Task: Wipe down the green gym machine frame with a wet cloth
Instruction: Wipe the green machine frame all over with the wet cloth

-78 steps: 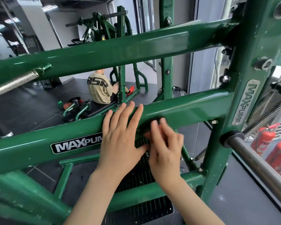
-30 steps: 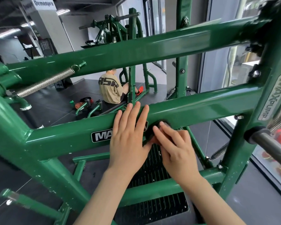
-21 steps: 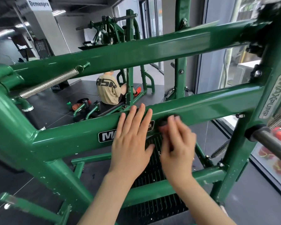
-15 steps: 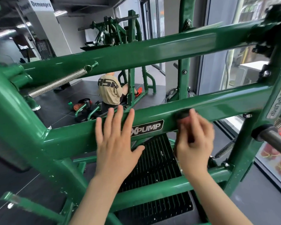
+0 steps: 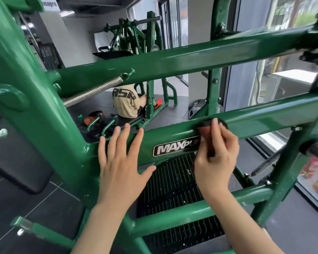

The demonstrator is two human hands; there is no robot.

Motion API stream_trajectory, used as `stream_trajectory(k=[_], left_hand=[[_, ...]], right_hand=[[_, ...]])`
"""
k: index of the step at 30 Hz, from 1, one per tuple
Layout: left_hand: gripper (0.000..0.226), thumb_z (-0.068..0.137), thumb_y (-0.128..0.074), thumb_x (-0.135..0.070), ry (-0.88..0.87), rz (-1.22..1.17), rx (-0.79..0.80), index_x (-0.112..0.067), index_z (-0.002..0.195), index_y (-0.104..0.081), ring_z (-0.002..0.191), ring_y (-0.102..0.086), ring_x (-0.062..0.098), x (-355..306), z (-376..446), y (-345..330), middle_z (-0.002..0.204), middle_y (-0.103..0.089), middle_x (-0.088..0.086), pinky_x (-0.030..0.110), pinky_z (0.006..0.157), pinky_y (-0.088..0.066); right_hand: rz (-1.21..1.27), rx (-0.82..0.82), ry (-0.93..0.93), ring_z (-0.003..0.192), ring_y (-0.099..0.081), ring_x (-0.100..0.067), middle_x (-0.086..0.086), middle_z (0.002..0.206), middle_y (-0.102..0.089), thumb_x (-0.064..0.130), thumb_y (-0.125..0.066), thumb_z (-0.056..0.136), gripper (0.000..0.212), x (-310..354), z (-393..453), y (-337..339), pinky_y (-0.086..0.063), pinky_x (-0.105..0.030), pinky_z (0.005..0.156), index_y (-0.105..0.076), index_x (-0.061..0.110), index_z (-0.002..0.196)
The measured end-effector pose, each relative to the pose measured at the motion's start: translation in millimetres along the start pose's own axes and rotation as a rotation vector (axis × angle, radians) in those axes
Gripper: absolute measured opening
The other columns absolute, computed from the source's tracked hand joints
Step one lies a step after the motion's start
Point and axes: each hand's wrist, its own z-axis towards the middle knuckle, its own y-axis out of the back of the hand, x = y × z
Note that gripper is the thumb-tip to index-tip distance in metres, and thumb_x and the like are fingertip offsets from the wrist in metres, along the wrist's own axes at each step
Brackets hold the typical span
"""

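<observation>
- Since half a second ago the right hand (image 5: 214, 158) has slid the cloth (image 5: 206, 128) rightward along the middle crossbar (image 5: 264, 118), off the MAXPUMP badge (image 5: 174, 148). The badge was covered about a second ago; now it shows, apart from its right end behind the hand.
- The left hand (image 5: 123, 167) has moved left of the badge. It lies flat, fingers spread and straight, pressing the bar as a brace and gripping nothing.
- Right hand fingers are curled round the dark reddish cloth, pinching it against the bar's top edge, centre-right of frame.
- My read: the wipe is working rightward. The stretch by the badge looks covered, while the bar's right half, the upper bar (image 5: 173, 59) and the uprights are likely still to do.
- The crossbar's long axis runs from lower left to upper right of frame, rising towards the right upright (image 5: 290, 162).
- The cloth is bunched, with no clear long axis; it sits across the bar's top edge.
- Another person (image 5: 126, 103) sits on the floor behind, upper centre.
</observation>
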Motion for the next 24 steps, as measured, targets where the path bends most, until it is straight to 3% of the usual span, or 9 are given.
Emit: stream_trajectory(k=[2, 6, 7, 12, 14, 17, 20, 22, 24], left_hand=[[0.106, 0.078, -0.076, -0.064, 0.008, -0.015, -0.004, -0.025, 0.163, -0.028, 0.159, -0.014, 0.027, 10, -4, 3, 0.17, -0.024, 0.006, 0.055, 0.128, -0.002], [0.105, 0.076, -0.08, -0.059, -0.001, -0.005, -0.013, -0.024, 0.162, -0.031, 0.158, -0.021, 0.03, 33, -16, 10, 0.167, -0.032, 0.007, 0.055, 0.128, -0.007], [0.104, 0.077, -0.08, -0.058, -0.007, -0.004, -0.012, -0.023, 0.162, -0.031, 0.157, -0.022, 0.03, 41, -19, 12, 0.167, -0.033, 0.007, 0.051, 0.129, -0.006], [0.101, 0.083, -0.078, -0.053, -0.064, -0.004, -0.002, -0.02, 0.164, -0.027, 0.156, -0.023, 0.023, 64, -27, 17, 0.169, -0.028, 0.004, 0.038, 0.13, -0.002], [0.101, 0.081, -0.082, -0.048, -0.082, -0.036, -0.009, -0.018, 0.163, -0.03, 0.156, -0.025, 0.022, 67, -28, 17, 0.169, -0.03, 0.004, 0.037, 0.13, -0.004], [0.101, 0.073, -0.088, -0.033, -0.098, -0.068, -0.03, -0.016, 0.16, -0.037, 0.155, -0.03, 0.024, 71, -27, 17, 0.167, -0.034, 0.006, 0.038, 0.129, -0.01], [0.109, 0.07, -0.092, -0.032, -0.125, -0.058, -0.029, -0.015, 0.161, -0.035, 0.155, -0.029, 0.025, 74, -28, 15, 0.167, -0.033, 0.007, 0.041, 0.129, -0.012], [0.116, 0.068, -0.094, -0.038, -0.14, -0.05, -0.024, -0.015, 0.163, -0.029, 0.157, -0.025, 0.025, 74, -30, 11, 0.169, -0.028, 0.007, 0.042, 0.129, -0.01], [0.123, 0.067, -0.094, -0.042, -0.146, -0.024, -0.019, -0.015, 0.164, -0.023, 0.158, -0.02, 0.026, 74, -32, 8, 0.171, -0.023, 0.008, 0.043, 0.13, -0.007]], right_hand=[[0.01, 0.135, 0.121, 0.122, -0.05, -0.025, -0.008, 0.136, -0.053, -0.002, -0.066, 0.093, 0.064, 24, -27, -14, -0.041, -0.031, 0.105, -0.05, 0.019, 0.152], [0.027, 0.477, 0.455, 0.115, -0.056, -0.034, -0.01, 0.133, -0.058, 0.0, -0.062, 0.093, 0.055, 51, -53, -30, -0.046, -0.044, 0.099, -0.059, 0.016, 0.146], [0.024, 0.454, 0.448, 0.115, -0.056, -0.033, -0.011, 0.133, -0.059, -0.002, -0.064, 0.092, 0.057, 51, -48, -31, -0.046, -0.044, 0.099, -0.059, 0.016, 0.146], [0.049, 0.05, 0.06, 0.12, -0.052, -0.029, -0.012, 0.132, -0.052, 0.004, -0.066, 0.097, 0.061, 52, -49, -42, -0.05, -0.045, 0.102, -0.048, 0.015, 0.154], [0.02, 0.096, 0.166, 0.121, -0.052, -0.031, -0.016, 0.132, -0.054, 0.0, -0.066, 0.095, 0.062, 64, -78, -57, -0.048, -0.043, 0.101, -0.048, 0.013, 0.153], [-0.016, 0.298, 0.36, 0.108, -0.059, -0.036, -0.017, 0.129, -0.059, 0.001, -0.062, 0.096, 0.054, 71, -124, -74, -0.048, -0.041, 0.094, -0.055, 0.015, 0.147], [-0.074, 0.414, 0.5, 0.099, -0.06, -0.036, -0.012, 0.131, -0.06, 0.001, -0.056, 0.098, 0.049, 60, -117, -68, -0.05, -0.043, 0.084, -0.062, 0.017, 0.143], [-0.096, 0.308, 0.499, 0.102, -0.059, -0.035, -0.013, 0.13, -0.062, -0.002, -0.058, 0.097, 0.047, 53, -96, -59, -0.048, -0.04, 0.088, -0.064, 0.014, 0.14], [-0.099, 0.152, 0.348, 0.106, -0.056, -0.036, -0.016, 0.13, -0.061, -0.005, -0.062, 0.093, 0.05, 56, -85, -56, -0.043, -0.036, 0.097, -0.063, 0.011, 0.141]])
